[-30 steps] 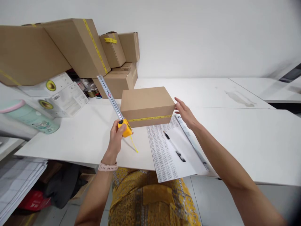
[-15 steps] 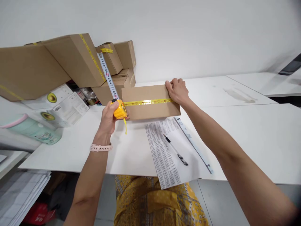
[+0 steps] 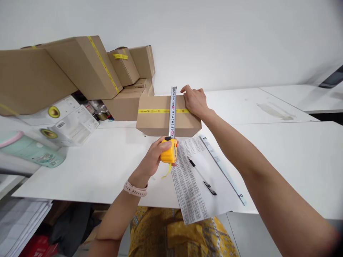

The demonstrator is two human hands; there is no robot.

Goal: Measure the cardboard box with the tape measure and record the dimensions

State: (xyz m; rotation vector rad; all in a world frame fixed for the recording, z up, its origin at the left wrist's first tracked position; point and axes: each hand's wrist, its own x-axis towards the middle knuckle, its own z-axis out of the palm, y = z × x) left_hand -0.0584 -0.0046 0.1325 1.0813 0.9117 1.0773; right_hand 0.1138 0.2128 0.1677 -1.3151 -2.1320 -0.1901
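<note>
My left hand [image 3: 158, 155] grips a yellow tape measure [image 3: 168, 152] close to the near side of a cardboard box [image 3: 155, 123]. The extended metal blade [image 3: 173, 112] crosses above the box, its hooked tip past the far edge; whether it touches the box I cannot tell. A yellow strap dangles from the case. My right hand [image 3: 195, 101] holds the box at its far right corner, fingers bent over the edge and partly hidden, the index finger pointing toward the blade. Yellow printed packing tape [image 3: 152, 111] runs along the box's top.
Several cardboard boxes [image 3: 93, 71] are stacked at the left, above white avocado-printed cartons [image 3: 72, 125]. A mint green tumbler [image 3: 34, 151] leans beside them. On the white table [image 3: 268, 160] lie a printed sheet [image 3: 190, 189], a pen [image 3: 199, 173] and a pale blue-white strip [image 3: 223, 169].
My left hand has brought the tape measure right and nearer, so the blade now lies across the box's middle. The box has tipped down flatter. My right hand has shifted slightly left, its index finger lifted.
</note>
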